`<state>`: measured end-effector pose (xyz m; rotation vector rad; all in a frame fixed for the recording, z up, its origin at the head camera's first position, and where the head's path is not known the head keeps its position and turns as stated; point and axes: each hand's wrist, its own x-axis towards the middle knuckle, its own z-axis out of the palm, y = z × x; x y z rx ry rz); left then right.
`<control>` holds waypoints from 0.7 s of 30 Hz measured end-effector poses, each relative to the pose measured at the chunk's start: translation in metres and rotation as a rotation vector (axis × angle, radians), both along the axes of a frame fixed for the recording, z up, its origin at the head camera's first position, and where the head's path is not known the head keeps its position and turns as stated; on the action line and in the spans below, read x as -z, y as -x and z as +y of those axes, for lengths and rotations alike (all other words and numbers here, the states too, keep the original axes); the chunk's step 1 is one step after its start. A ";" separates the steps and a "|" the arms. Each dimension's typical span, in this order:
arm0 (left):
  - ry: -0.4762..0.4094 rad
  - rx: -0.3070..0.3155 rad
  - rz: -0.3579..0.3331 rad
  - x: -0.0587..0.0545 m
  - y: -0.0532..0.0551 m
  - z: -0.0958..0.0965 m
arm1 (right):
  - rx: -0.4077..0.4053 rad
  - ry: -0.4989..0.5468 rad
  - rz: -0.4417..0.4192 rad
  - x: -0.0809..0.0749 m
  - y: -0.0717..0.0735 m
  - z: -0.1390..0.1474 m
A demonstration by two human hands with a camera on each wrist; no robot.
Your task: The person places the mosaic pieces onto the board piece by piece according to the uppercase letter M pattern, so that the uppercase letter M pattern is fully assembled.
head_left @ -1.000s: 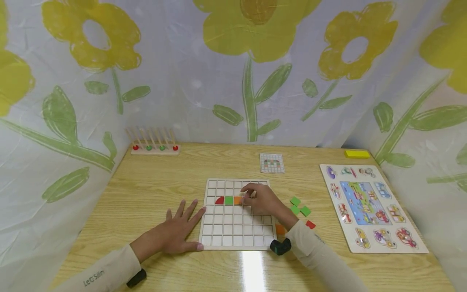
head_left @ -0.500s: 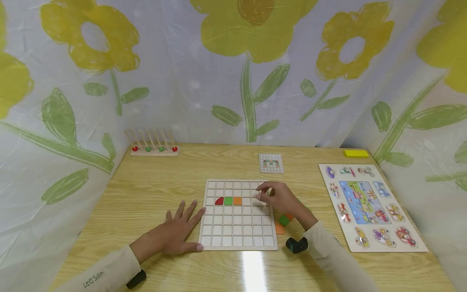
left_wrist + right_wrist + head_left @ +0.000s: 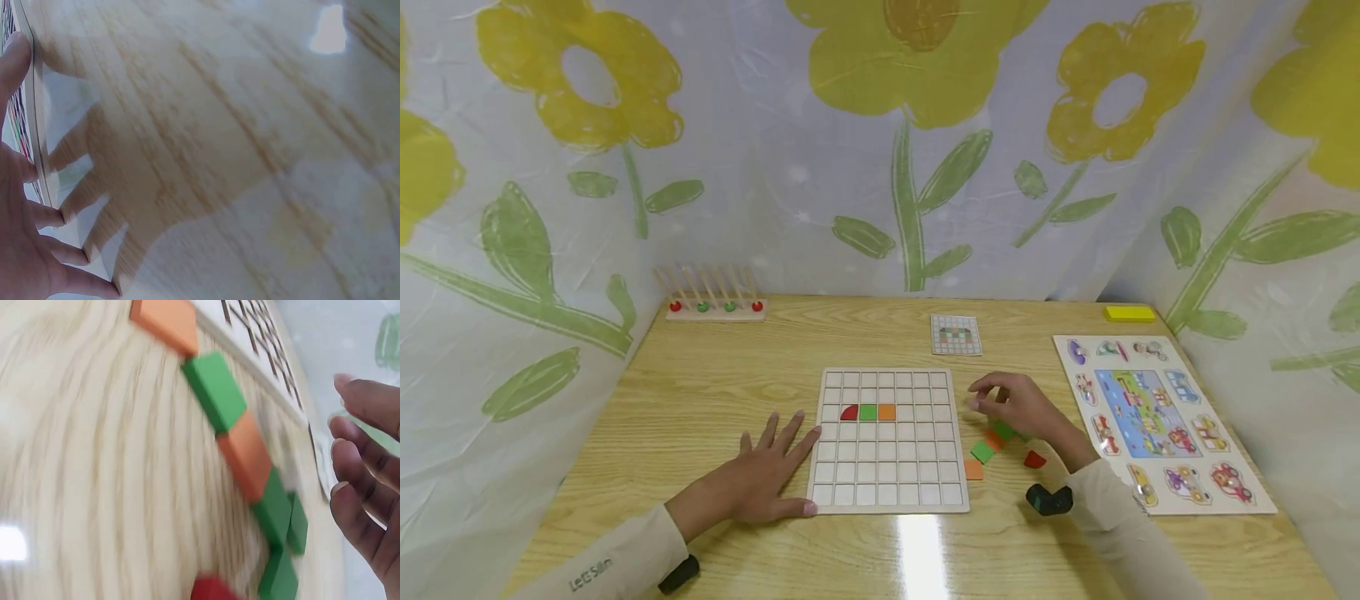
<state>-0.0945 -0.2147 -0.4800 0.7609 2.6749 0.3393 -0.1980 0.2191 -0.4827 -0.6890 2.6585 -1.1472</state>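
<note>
A white wooden grid board (image 3: 887,495) lies mid-table. Its third row holds a red quarter-circle piece (image 3: 850,412), a green square (image 3: 868,412) and an orange square (image 3: 887,412), side by side. Spread flat, my left hand (image 3: 771,482) has its thumb and index fingertip at the board's left edge. My right hand (image 3: 1021,405) hovers right of the board, fingers loosely bent and holding nothing. Below it are loose pieces: an orange square (image 3: 167,324), a green square (image 3: 215,390), another orange square (image 3: 245,454), several more green ones and a red piece (image 3: 1034,459).
Behind the board lies a small pattern card (image 3: 957,335). A picture puzzle board (image 3: 1217,417) is on the right, with a yellow block (image 3: 1129,314) behind it. At the back left stands a peg rack (image 3: 717,315) with red and green beads. A flowered curtain (image 3: 760,208) encloses the table.
My right hand has drawn back from beside the orange square on the board, moving right over the loose pieces. The orange square stays in its cell. My left hand has kept its place.
</note>
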 end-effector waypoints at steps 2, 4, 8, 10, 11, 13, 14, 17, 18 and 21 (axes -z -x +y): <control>-0.001 0.002 0.002 0.000 0.000 0.000 | 0.009 -0.011 0.005 0.002 0.000 0.007; 0.002 0.002 0.004 0.001 0.000 0.000 | 0.014 -0.017 0.017 0.003 -0.001 0.014; 0.010 -0.003 -0.001 0.001 0.001 0.000 | 0.029 -0.028 0.037 0.005 -0.002 0.027; 0.012 -0.006 -0.007 0.001 0.001 0.000 | 0.040 -0.042 0.037 0.006 -0.002 0.032; 0.013 -0.007 -0.009 0.000 0.001 0.000 | 0.039 -0.047 0.035 0.006 -0.003 0.034; 0.013 -0.007 -0.011 0.001 0.001 0.000 | 0.046 -0.058 0.017 0.006 -0.003 0.038; 0.013 -0.006 -0.010 0.001 0.001 0.000 | 0.048 -0.060 0.004 0.005 -0.004 0.040; 0.013 -0.004 -0.005 0.001 0.001 0.000 | 0.044 -0.081 -0.021 0.004 -0.004 0.044; 0.011 -0.004 -0.005 0.001 0.001 0.000 | 0.046 -0.093 -0.026 0.004 -0.004 0.045; 0.006 -0.002 -0.006 0.001 0.001 0.000 | 0.041 -0.128 -0.016 0.006 -0.004 0.047</control>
